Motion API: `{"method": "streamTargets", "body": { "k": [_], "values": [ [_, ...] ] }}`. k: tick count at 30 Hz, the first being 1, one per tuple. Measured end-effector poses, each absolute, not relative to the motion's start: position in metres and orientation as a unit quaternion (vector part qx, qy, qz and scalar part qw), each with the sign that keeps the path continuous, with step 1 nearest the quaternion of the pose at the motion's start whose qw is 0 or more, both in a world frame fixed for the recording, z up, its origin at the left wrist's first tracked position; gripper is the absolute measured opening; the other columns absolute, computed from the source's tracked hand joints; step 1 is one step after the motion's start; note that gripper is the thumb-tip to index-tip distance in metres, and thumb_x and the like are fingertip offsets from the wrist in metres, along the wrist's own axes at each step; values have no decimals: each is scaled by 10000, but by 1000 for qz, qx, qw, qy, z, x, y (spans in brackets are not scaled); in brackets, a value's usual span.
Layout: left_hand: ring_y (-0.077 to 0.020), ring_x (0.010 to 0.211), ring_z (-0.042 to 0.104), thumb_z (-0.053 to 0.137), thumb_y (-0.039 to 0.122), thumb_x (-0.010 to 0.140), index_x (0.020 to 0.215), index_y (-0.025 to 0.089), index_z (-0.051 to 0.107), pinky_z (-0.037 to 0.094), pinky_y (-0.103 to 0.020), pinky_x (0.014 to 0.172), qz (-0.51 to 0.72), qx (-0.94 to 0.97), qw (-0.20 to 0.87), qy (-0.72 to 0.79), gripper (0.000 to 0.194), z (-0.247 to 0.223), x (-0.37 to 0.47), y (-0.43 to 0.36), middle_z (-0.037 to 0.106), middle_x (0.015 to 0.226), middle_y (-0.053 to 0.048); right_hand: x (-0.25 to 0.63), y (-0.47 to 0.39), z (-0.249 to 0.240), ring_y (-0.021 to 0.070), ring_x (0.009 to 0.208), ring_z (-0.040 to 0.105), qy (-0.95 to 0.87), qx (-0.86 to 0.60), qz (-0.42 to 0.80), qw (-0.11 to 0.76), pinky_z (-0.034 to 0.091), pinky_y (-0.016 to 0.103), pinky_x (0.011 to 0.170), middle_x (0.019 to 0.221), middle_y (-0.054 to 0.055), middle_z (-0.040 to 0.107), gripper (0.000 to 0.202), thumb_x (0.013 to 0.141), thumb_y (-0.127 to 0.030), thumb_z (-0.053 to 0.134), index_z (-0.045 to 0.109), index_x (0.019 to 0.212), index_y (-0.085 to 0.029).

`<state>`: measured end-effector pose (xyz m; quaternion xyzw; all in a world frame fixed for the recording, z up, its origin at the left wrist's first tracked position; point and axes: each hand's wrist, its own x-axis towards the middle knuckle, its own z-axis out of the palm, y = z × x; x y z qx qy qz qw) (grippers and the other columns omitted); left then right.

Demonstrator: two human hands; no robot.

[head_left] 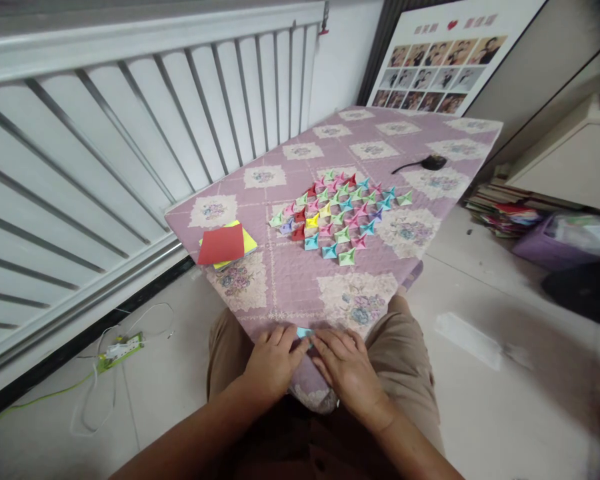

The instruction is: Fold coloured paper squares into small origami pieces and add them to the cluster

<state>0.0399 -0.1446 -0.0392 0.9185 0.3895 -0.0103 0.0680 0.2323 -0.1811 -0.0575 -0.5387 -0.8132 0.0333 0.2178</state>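
Observation:
A small piece of light blue paper (304, 332) lies at the near edge of the cloth-covered table, partly hidden under my fingers. My left hand (274, 360) holds its left side, thumb and fingertips pressed on it. From the other side, my right hand (349, 368) presses its fingertips on the right end, close to the left thumb. Farther up the table stand several rows of small folded paper pieces (337, 217) in green, pink, red, blue and yellow. Left of them is a stack of square paper sheets (222, 244), red on top with yellow beneath.
The purple flowered tablecloth (295, 280) covers a table narrowing towards me. A black object with a thin tail (433, 162) lies at the far right. A white radiator (180, 113) runs along the left. A power strip (121, 351) with cables sits on the floor.

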Motion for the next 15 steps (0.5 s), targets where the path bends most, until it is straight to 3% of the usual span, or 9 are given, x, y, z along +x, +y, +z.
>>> {"method": "streamTargets", "body": {
  "k": [7, 15],
  "values": [
    [-303, 1178, 462, 419, 242, 951, 1323, 280, 485, 430, -453, 885, -8, 916, 56, 397, 380, -46, 40, -148, 463, 1381, -118, 230, -186, -66, 221, 1172, 532, -817, -530, 45, 222, 249, 445, 1045, 1235, 74, 630, 349, 930, -286, 494, 556, 1265, -214],
    [-289, 1196, 454, 451, 191, 928, 1343, 306, 464, 411, -457, 931, 4, 904, 78, 421, 430, -47, 39, -152, 452, 1401, -102, 250, -194, -70, 228, 1152, 549, -783, -574, 26, 240, 257, 455, 1016, 1168, 44, 671, 295, 934, -271, 474, 603, 1199, -270]
  ]
}}
